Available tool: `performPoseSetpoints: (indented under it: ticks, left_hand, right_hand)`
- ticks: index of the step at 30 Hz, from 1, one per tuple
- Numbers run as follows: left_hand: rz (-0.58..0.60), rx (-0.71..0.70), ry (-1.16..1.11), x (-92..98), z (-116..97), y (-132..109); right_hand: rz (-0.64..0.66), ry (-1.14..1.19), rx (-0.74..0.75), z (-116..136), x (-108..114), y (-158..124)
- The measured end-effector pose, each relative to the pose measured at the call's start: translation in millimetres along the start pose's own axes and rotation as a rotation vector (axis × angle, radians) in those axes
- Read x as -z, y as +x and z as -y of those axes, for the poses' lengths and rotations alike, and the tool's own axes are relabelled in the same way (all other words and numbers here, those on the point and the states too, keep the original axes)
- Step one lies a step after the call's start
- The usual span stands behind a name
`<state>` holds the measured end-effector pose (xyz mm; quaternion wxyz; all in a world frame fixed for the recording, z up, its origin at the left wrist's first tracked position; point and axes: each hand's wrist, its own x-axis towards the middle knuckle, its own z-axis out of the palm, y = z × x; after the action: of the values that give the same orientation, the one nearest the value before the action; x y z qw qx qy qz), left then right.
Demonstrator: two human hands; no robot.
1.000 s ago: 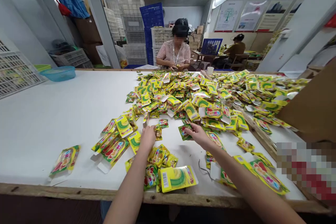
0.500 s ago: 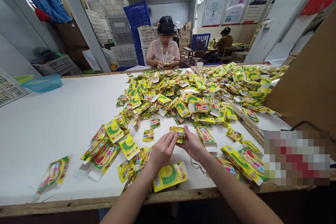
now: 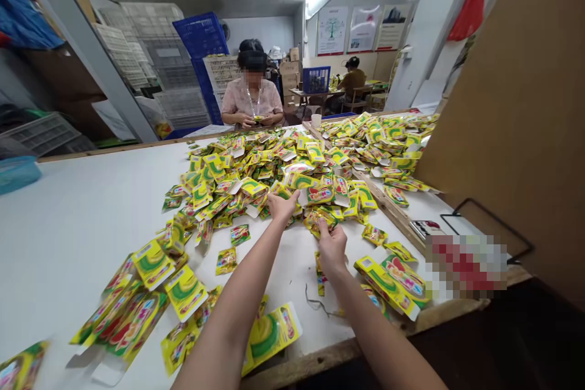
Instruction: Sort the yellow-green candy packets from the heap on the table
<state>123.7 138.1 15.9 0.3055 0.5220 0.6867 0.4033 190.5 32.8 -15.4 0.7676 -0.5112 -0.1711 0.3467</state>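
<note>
My left hand (image 3: 282, 210) reaches to the near edge of a heap of small yellow-and-green cartons (image 3: 256, 186). Its thumb and fingers are apart around one yellow carton (image 3: 280, 190); I cannot make out a firm grip. My right hand (image 3: 333, 247) is closed on a shiny yellow sachet (image 3: 315, 222), pinched between thumb and fingers just in front of the heap. Below that hand another sachet (image 3: 320, 274) lies on the white table, partly covered. Single sachets (image 3: 226, 262) lie left of my forearm. Near the table edge rests a larger yellow carton (image 3: 274, 332).
More open-flapped cartons (image 3: 137, 317) lie at left, others (image 3: 397, 280) at right. A wooden strip (image 3: 388, 210) divides the table. A cardboard panel (image 3: 493, 134) and a black wire stand (image 3: 496, 219) flank the right side. Across the table sits a person (image 3: 252, 97) handling a packet.
My hands have separated. The left let go of the sachet and moved forward to the heap; the right keeps it. The view has turned right.
</note>
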Motion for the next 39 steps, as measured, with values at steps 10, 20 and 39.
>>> performPoseSetpoints:
  ticks: [10,20,39]
  left_hand:
    - [0.134,-0.157,0.1,69.3,38.7,-16.6]
    - [0.132,-0.46,0.294,130.9,70.5,-95.7]
    - [0.006,-0.796,0.266,132.9,93.6,-106.7]
  right_hand:
    - [-0.036,0.025,0.017,10.8,1.2,-2.8]
    - [0.074,-0.137,0.158,24.4,1.4,-22.7]
    - [0.999,-0.804,0.434,81.5,-25.2,-41.3]
